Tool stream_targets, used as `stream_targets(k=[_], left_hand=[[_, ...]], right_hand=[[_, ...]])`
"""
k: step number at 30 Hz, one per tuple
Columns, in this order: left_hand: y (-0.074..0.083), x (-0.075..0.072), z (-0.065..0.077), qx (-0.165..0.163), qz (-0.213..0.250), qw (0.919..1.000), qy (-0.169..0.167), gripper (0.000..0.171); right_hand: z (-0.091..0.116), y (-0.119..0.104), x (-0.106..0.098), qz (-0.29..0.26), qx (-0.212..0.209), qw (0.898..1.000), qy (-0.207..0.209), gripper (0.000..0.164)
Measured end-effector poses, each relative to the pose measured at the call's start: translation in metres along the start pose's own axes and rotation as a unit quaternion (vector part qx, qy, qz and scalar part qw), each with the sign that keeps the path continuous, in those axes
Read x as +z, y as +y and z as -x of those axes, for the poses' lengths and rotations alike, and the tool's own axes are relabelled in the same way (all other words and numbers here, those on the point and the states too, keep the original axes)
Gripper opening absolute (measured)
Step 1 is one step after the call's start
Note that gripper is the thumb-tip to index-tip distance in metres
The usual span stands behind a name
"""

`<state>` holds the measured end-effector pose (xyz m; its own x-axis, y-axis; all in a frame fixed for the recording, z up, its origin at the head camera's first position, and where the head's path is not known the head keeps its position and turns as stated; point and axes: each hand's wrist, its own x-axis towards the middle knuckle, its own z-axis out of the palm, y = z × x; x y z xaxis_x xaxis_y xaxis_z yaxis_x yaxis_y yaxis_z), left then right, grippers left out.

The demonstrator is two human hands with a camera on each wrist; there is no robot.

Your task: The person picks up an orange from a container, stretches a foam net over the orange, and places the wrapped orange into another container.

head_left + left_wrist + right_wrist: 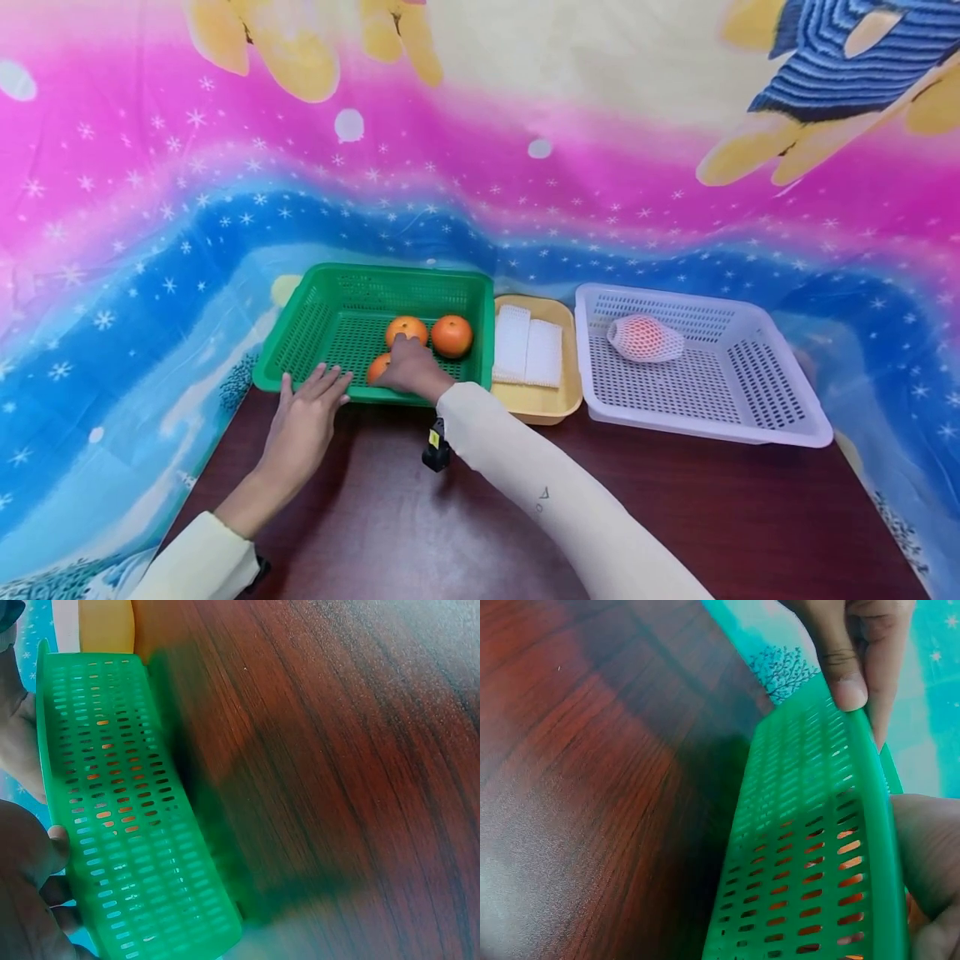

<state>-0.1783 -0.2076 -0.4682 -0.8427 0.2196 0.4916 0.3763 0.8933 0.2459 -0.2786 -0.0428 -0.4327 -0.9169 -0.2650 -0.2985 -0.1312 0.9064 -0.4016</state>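
Several oranges lie in the green basket (337, 395): a rear orange (406, 328), a right one (452, 337) and a front one (377, 367). My right hand (416, 369) reaches over the basket's front rim and holds the front orange, partly covering it; some fingertips are hidden. My left hand (303, 425) rests at the front-left rim with fingers spread and fairly straight. In the right wrist view, the left thumb (850, 692) touches the rim. Through the basket wall slots, patches of orange show in both wrist views.
Beside the green basket, a yellow tray (572, 392) holds white foam net sleeves (543, 354). Farther right, a white basket (708, 427) contains one fruit in a foam net (645, 338). Everything stands on a dark wooden table (450, 533) before a patterned cloth (450, 183).
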Motion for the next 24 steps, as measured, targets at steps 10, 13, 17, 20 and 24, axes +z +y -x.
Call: stream_targets(k=[10,13,17,20,24], left_hand=[[0.0,-0.002,0.001,-0.004,0.0,1.0,-0.004,0.035],[0.0,-0.004,0.001,-0.005,0.005,1.0,-0.005,0.035],[0.001,-0.008,0.0,-0.012,0.015,0.9997,-0.018,0.035],[0.002,-0.011,-0.001,-0.021,0.033,0.9985,-0.037,0.038],[0.012,-0.017,-0.014,-0.041,0.075,0.9944,-0.062,0.048]], right_hand=[[0.008,0.014,-0.018,-0.044,-0.019,0.999,0.008,0.089],[0.009,0.02,-0.025,-0.073,-0.035,0.997,0.016,0.085],[0.008,0.03,-0.033,-0.1,-0.045,0.994,0.026,0.08],[0.009,0.042,-0.042,-0.128,-0.073,0.989,0.029,0.076],[0.018,0.06,-0.056,-0.178,-0.12,0.976,0.026,0.074]])
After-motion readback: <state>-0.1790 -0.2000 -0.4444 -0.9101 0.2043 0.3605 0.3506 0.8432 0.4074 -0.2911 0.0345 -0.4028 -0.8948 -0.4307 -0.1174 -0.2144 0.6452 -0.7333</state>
